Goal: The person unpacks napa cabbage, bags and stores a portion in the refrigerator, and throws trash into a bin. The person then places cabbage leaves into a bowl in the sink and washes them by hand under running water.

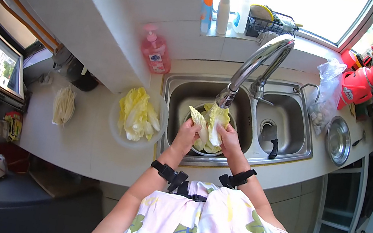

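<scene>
Over the left basin of the steel sink [168, 94], both hands hold pale cabbage leaves. My left hand [185, 137] is closed on one cabbage leaf [199, 121]. My right hand [228, 141] grips another cabbage leaf [219, 118], right below the chrome faucet head [226, 96]. More leaves lie beneath the hands in a round vessel that is mostly hidden by them. Whether water is running, I cannot tell. Left of the sink, a translucent bowl [113, 126] holds a heap of yellow-white cabbage leaves [138, 114].
A cleaver [270, 133] lies in the right basin, its black handle on the rim. Enoki mushrooms [64, 106] are at the counter's left. A pink soap bottle [155, 51] stands behind the bowl. A steel basin [338, 141] and plastic bag [326, 94] sit to the right.
</scene>
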Motion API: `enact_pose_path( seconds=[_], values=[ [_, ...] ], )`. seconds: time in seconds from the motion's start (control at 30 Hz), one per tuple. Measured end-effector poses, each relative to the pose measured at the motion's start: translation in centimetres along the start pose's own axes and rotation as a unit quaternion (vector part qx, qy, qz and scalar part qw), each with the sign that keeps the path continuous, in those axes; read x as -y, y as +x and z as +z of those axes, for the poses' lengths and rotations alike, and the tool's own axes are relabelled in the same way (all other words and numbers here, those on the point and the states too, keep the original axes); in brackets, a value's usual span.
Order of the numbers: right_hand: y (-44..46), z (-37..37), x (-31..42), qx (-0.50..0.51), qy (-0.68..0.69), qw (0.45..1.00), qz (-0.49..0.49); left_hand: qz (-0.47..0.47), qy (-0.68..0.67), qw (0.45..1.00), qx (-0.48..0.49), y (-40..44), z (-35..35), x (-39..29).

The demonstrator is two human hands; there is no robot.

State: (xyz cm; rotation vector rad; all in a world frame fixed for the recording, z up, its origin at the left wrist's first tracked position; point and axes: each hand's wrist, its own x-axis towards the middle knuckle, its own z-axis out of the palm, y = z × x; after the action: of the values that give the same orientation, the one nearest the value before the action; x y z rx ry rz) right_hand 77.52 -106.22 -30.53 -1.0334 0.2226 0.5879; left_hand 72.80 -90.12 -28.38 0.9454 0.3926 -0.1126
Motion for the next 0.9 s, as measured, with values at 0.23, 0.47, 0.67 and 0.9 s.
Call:
enact_pose_path(
  seconds=[0.23,0.47,0.67,0.9],
  values=[
    [0.0,-0.6,0.1,0.019,0.051,0.998,-0.033,0.031,-0.021,0.999,0.022,0.3,1.0,-1.0],
    [-0.9,0.9,1.4,0.020,0.039,0.999,-0.013,0.115,0.135,0.983,-0.036,2.4,2.4,0.3],
    [0.5,0.1,0.2,0.044,0.025,0.998,0.030,0.127,0.350,0.928,0.032,1.6,3.0,0.8],
    [1.2,0.4,-0.2,0.036,0.061,0.997,-0.021,0.276,0.436,0.845,-0.139,1.6,0.4,2.4]
  ],
)
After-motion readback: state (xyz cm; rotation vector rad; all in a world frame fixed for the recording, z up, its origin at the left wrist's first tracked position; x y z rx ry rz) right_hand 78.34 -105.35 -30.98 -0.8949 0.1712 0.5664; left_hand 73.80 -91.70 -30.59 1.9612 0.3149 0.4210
